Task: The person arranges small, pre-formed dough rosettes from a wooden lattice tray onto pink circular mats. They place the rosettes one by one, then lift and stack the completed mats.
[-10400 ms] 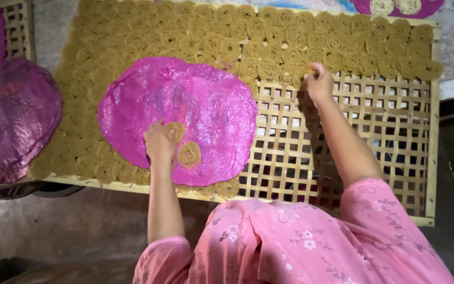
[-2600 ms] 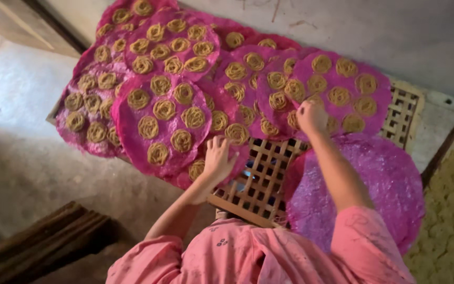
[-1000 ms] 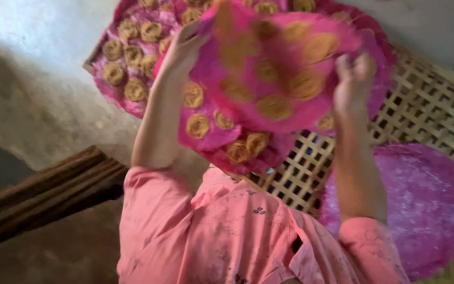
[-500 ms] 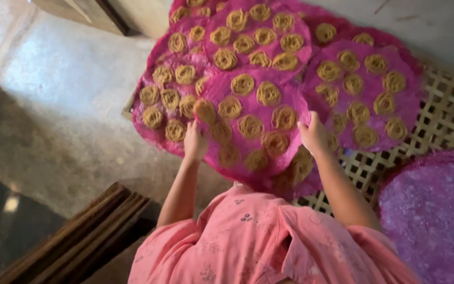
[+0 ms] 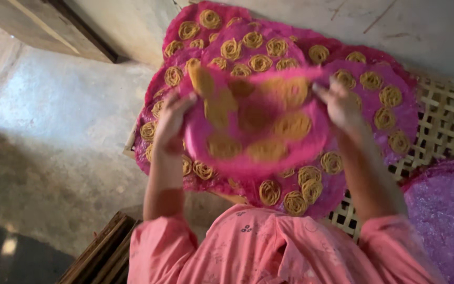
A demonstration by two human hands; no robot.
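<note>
We observe both hands raised over a woven lattice tray (image 5: 447, 123), each gripping one edge of a round pink sheet (image 5: 256, 123) that is blurred in this view. The left hand (image 5: 170, 123) is closed on the sheet's left edge, fingers curled over the rim; the right hand (image 5: 340, 102) is closed on its right edge, thumb and fingers pinching the material. The sheet is lifted clear of what lies below and tilted toward the camera, and it carries several yellow spiral coils (image 5: 222, 146) on its upper face; their outlines are smeared, so we cannot tell their exact number. Beneath it, further pink sheets (image 5: 379, 84) lie overlapping on the tray, each loaded with yellow-brown spiral coils (image 5: 261, 62) set close together without stacking. More such coils (image 5: 296, 200) show on the sheet nearest the person, just below the lifted one. At the right edge we note a bare purple-pink sheet (image 5: 445, 210) with a dimpled surface, lying partly on the tray and holding no coils. The person wears a pink patterned garment (image 5: 269, 247), with both sleeves visible at the bottom of the view. A grey concrete floor (image 5: 53, 131) occupies the left side, with wooden boards (image 5: 103, 252) at the lower left and a pale wall (image 5: 395, 26) behind the tray.
</note>
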